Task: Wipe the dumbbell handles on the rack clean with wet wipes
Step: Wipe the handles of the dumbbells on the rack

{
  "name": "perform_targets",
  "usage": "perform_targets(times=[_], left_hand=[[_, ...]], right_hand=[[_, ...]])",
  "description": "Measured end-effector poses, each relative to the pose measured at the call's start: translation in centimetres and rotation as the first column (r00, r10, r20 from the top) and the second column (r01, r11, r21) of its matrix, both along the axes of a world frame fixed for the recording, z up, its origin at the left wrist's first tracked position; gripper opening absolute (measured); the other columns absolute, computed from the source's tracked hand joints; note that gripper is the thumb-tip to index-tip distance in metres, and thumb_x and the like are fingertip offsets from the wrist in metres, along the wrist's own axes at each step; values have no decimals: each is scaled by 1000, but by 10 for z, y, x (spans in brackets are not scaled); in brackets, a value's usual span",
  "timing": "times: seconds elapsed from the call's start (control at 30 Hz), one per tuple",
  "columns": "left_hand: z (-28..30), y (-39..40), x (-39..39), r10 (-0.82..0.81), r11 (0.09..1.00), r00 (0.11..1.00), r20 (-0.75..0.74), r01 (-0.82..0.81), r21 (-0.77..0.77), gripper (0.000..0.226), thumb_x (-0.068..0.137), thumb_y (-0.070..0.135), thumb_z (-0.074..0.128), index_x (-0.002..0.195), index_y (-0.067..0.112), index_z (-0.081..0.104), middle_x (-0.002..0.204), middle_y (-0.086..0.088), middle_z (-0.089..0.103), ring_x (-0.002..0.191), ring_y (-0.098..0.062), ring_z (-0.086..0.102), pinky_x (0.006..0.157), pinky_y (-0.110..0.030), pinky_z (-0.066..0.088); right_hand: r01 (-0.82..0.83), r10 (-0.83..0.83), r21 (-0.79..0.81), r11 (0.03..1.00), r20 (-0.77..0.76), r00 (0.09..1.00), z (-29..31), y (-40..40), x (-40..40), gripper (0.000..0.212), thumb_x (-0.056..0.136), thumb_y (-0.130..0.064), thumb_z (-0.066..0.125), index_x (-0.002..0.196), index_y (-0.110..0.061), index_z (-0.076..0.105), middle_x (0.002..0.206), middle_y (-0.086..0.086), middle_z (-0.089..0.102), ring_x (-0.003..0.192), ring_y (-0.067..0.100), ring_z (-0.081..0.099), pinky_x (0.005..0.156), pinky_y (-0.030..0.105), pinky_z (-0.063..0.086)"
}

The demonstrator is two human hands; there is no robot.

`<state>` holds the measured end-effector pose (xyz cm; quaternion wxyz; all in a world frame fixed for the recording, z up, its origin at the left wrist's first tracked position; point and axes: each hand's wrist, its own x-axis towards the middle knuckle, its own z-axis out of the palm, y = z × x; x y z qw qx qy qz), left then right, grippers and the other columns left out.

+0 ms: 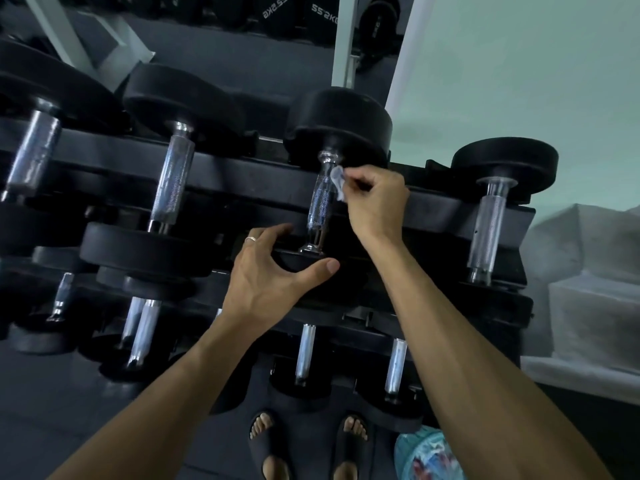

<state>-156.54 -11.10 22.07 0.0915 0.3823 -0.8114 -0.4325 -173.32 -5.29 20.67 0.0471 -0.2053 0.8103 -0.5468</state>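
Note:
A black dumbbell with a chrome knurled handle [320, 202] lies on the top tier of the black rack [242, 174]. My right hand [375, 206] pinches a small crumpled wet wipe [337, 183] and holds it against the upper right side of that handle. My left hand [273, 271] grips the near black head [298, 265] of the same dumbbell, thumb on its front face and fingers curled over its top edge. A ring shows on one left finger.
More dumbbells sit left [175, 178] and right [488, 220] on the top tier, and smaller ones [304, 355] on the lower tier. My sandalled feet [308, 445] stand at the rack's base. A plastic wipes packet [429, 455] lies by my right foot. Grey steps [588, 258] stand at right.

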Motion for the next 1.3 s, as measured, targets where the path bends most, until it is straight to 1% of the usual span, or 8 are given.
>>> perform_targets(times=[0.13, 0.37, 0.57, 0.77, 0.97, 1.07, 1.17, 1.3], left_hand=[[0, -6, 3, -1, 999, 1000, -26, 2, 37, 106, 46, 83, 61, 134, 24, 56, 128, 14, 52, 121, -3, 48, 99, -20, 36], [0, -7, 3, -3, 999, 999, -34, 5, 45, 105, 45, 83, 61, 133, 25, 56, 126, 16, 51, 117, 1, 46, 95, -13, 33], [0, -7, 2, 4, 999, 1000, -28, -3, 42, 106, 46, 83, 62, 134, 24, 56, 128, 14, 52, 122, -5, 49, 104, -25, 40], [1, -6, 2, -1, 999, 999, -38, 2, 39, 107, 46, 82, 61, 135, 23, 55, 129, 13, 51, 121, -2, 48, 100, -18, 35], [1, -6, 2, 6, 999, 999, -44, -4, 38, 106, 46, 82, 66, 133, 23, 56, 125, 14, 52, 116, 1, 48, 90, -6, 32], [2, -5, 2, -2, 999, 999, -43, 3, 37, 106, 48, 81, 73, 135, 23, 56, 128, 13, 52, 116, 1, 47, 87, -4, 29], [1, -5, 2, -12, 999, 999, -37, 14, 41, 104, 50, 81, 72, 135, 24, 55, 129, 14, 52, 117, 1, 45, 87, -4, 28], [0, -5, 2, 3, 1000, 999, -42, -2, 30, 102, 47, 80, 62, 132, 24, 57, 125, 14, 53, 114, 2, 48, 87, -2, 29]], right_hand=[[-199, 204, 116, 973, -29, 979, 0, 33, 33, 9, 83, -4, 76, 89, -9, 79, 86, -3, 74, 76, -3, 66, 76, 7, 49], [-75, 79, 43, 996, -91, 993, 10, 2, 0, 11, 84, -4, 73, 86, -13, 80, 81, -8, 74, 75, 1, 67, 77, 15, 53], [-368, 364, 224, 902, 59, 929, 8, 38, 27, 6, 79, -9, 82, 78, -15, 78, 74, -14, 66, 72, 3, 67, 70, 17, 53], [-175, 169, 64, 983, 86, 982, 13, 15, 5, 17, 81, -6, 79, 75, -22, 76, 75, -15, 71, 72, 1, 70, 71, 17, 55], [-454, 407, 229, 861, 225, 885, 13, 41, 24, 23, 79, -11, 83, 68, -28, 71, 74, -17, 68, 73, -6, 67, 72, 11, 52], [-289, 269, 172, 942, 130, 954, 11, 30, 11, 24, 78, -10, 83, 66, -27, 71, 69, -13, 69, 66, -1, 67, 66, 19, 55], [-137, 122, 50, 989, 220, 968, 4, 21, 6, 22, 79, -8, 81, 69, -25, 73, 73, -6, 73, 72, 9, 72, 75, 34, 61], [-279, 222, 116, 953, 356, 908, -3, 37, 25, 18, 81, -5, 77, 74, -21, 75, 84, -7, 76, 85, 5, 72, 90, 30, 56]])
